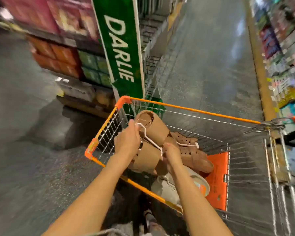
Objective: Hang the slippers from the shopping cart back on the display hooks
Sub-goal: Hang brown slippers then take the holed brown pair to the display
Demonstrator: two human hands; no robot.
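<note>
Tan slippers (153, 133) on a white hanger (147, 138) were held over the orange-rimmed shopping cart (186, 109), left hand (128, 142) gripping the hanger's hook end, right hand (171, 155) pinching its lower end.

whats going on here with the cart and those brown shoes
A person stands over an orange-rimmed shopping cart in a store aisle, holding a pair of tan slippers on a white hanger above the basket. The left hand grips the hanger near its hook end and the right hand holds its lower end. Another brown pair and a pale shoe lie in the cart. No display hooks are clearly visible.
</note>
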